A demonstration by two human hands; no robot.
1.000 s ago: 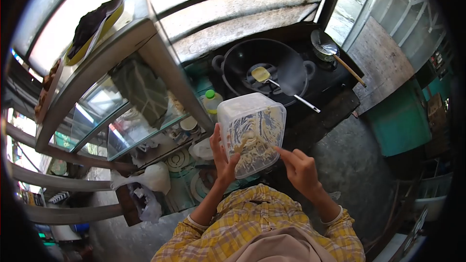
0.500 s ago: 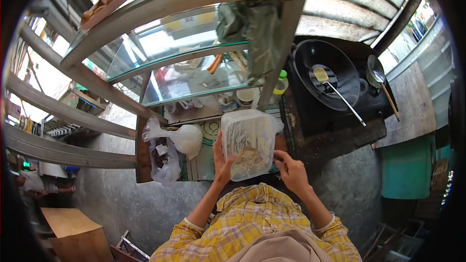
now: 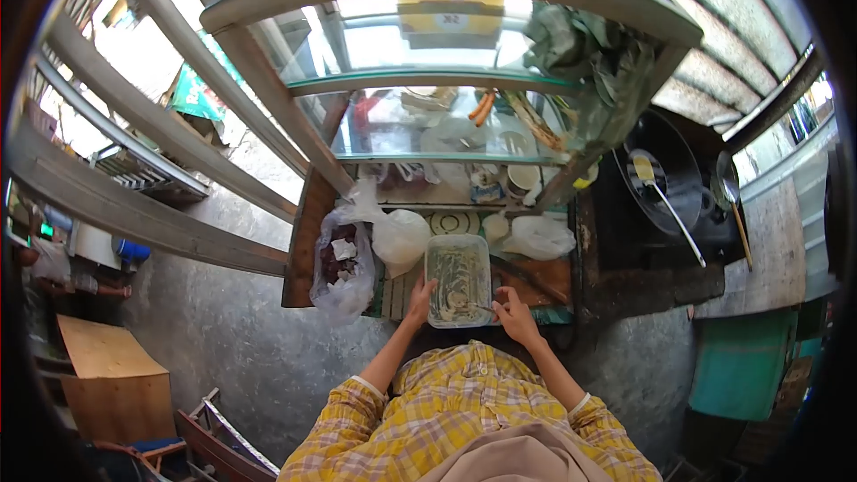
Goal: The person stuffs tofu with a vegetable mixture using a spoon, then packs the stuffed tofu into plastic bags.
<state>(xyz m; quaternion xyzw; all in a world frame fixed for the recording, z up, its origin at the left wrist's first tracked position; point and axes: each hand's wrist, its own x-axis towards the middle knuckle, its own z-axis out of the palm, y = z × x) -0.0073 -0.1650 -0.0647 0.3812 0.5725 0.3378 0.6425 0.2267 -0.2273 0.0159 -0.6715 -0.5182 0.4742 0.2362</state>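
A clear plastic container point(image 3: 458, 272) with pale, smeared mixture inside sits at the counter's front edge, close to my body. My left hand point(image 3: 420, 296) grips its left side, thumb on the rim. My right hand point(image 3: 515, 311), at the lower right corner, pinches the handle of a thin utensil point(image 3: 478, 307) whose tip lies in the mixture. Left of the container are a knotted white plastic bag point(image 3: 399, 239) and an open clear bag point(image 3: 343, 272) with dark red and white pieces. Another clear bag point(image 3: 541, 238) lies to its right.
A glass-shelved cabinet point(image 3: 446, 78) rises behind the counter, with orange carrot-like sticks and a cup point(image 3: 521, 180) inside. On the right, a black wok point(image 3: 662, 170) holds a long-handled spatula. A person point(image 3: 54, 263) is far left. Wooden box point(image 3: 116, 384) at lower left.
The container is now lower and more level, close to the counter. The utensil in my right hand now shows. My view has shifted left, showing more of the counter.
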